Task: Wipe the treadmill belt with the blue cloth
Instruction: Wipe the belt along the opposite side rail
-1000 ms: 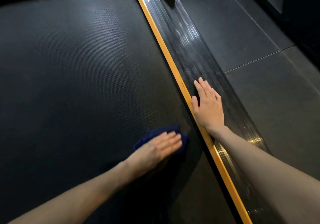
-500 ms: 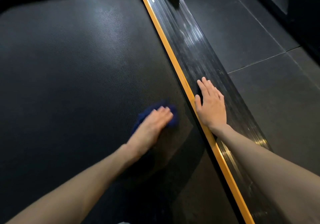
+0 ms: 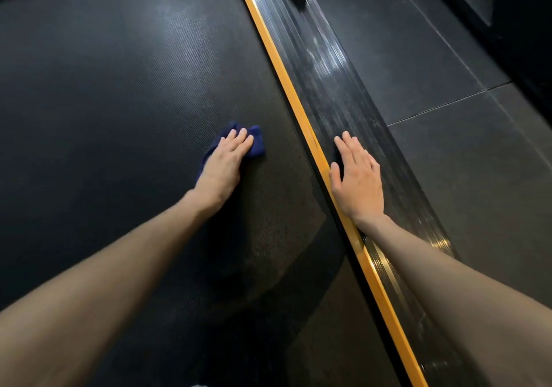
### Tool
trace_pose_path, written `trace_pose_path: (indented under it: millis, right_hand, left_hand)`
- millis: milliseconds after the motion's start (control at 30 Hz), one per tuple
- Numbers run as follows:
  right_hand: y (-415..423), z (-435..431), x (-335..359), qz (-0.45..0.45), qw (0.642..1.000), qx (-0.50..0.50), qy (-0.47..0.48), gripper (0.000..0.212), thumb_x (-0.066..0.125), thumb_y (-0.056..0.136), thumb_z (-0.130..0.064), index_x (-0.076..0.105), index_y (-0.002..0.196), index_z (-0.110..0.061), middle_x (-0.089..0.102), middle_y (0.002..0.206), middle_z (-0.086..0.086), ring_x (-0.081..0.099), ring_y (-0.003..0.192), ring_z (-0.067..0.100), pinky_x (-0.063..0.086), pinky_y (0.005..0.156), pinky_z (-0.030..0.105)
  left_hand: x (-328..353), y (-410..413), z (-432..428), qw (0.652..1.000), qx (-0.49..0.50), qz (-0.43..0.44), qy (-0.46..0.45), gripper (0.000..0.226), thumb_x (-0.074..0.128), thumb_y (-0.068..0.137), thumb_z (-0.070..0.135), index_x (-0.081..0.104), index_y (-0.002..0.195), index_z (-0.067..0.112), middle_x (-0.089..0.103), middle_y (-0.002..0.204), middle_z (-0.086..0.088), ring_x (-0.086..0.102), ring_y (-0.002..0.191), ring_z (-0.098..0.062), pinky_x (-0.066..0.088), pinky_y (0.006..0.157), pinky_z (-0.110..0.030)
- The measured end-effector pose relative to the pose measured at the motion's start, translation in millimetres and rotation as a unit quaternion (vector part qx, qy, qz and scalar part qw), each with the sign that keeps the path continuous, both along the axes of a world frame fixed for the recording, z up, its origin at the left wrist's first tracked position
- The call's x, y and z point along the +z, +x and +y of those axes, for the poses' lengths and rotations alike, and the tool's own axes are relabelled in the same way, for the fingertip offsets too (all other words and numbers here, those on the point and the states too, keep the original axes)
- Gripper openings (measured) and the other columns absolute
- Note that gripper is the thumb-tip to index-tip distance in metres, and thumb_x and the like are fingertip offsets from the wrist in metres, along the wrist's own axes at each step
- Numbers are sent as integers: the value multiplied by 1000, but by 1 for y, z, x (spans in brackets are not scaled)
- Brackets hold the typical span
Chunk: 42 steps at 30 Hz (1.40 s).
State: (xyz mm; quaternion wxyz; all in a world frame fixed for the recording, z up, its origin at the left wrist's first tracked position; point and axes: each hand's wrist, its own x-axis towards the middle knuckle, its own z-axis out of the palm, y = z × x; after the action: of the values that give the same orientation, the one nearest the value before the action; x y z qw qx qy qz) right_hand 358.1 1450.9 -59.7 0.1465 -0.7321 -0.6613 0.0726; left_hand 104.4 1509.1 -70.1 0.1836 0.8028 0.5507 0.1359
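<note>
The black textured treadmill belt fills the left and middle of the head view. My left hand lies flat on it, pressing down a crumpled blue cloth whose edges show past my fingertips. Most of the cloth is hidden under the palm. My right hand rests flat, fingers apart, on the ribbed black side rail to the right of the belt, holding nothing.
An orange strip runs between belt and side rail, from top centre to bottom right. Dark floor tiles lie right of the rail. A dark wall or base edge stands at the top right.
My left hand has slid the blue cloth forward along the belt, away from me. My right hand has stayed planted on the side rail.
</note>
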Motion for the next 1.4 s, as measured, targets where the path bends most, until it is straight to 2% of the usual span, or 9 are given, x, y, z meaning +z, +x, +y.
trace_pose_path:
  millis: [67,267,400,667,800,1000,1133,1300,1400]
  right_hand:
    - [0,0,0,-1,1000,0,3,48,36,98,-37,31,145,-27,26,154,-6,18,143,10,6,112,28]
    - [3,-2,0,-2,1000,13,13,48,37,98,-32,31,146,-24,26,154,-5,17,142,8,7,112,26]
    - [1,-2,-1,0,1000,13,13,48,37,98,-32,31,146,-24,25,154,-5,17,142,8,6,112,26]
    - [0,0,-1,-11,1000,0,-1,48,35,98,-37,30,146,-27,24,154,-6,18,142,9,6,113,28]
    - [1,-1,-1,-9,1000,5,-2,49,35,98,-35,30,146,-26,24,154,-5,17,143,9,11,115,31]
    - [2,-2,0,-6,1000,12,0,49,35,98,-32,29,146,-24,24,154,-5,16,143,8,11,115,31]
    - [1,-1,0,-6,1000,3,-7,48,34,99,-35,28,146,-27,23,155,-7,15,143,7,7,114,29]
    - [-1,0,0,-6,1000,-4,-8,48,34,99,-37,29,145,-28,24,154,-7,17,143,9,7,114,30]
    - [-2,-1,2,-11,1000,-4,-12,48,34,99,-35,28,146,-27,23,155,-7,15,143,7,7,114,29]
  left_hand:
    - [-1,23,-22,999,-1,-37,35,55,39,88,-7,34,141,5,26,151,-12,17,142,-30,0,112,-31]
    - [-1,42,-85,918,-395,41,6,60,41,92,7,20,146,20,7,154,3,-5,141,-12,-10,114,-30]
    - [4,35,-31,919,-384,85,29,59,42,90,2,27,145,21,17,155,0,5,144,-17,2,119,-37]
    - [16,35,7,985,-127,115,5,67,48,89,3,17,147,19,8,157,-4,0,144,-22,-4,115,-36]
    - [5,40,-46,965,-251,73,38,63,45,89,4,21,146,18,11,156,-3,1,144,-20,-7,115,-34]
    - [-1,41,-96,874,-479,61,59,58,51,86,4,36,141,16,30,150,-5,20,141,-21,17,115,-42]
    - [3,26,-35,935,-328,92,92,48,31,89,12,48,134,12,43,143,-9,34,135,-30,20,112,-48]
    - [17,17,8,988,-123,93,30,65,50,87,2,23,145,15,15,155,-8,6,144,-26,-3,114,-36]
    - [6,25,-17,989,-136,26,46,66,47,87,-2,21,145,15,14,155,-5,2,144,-20,-2,117,-36]
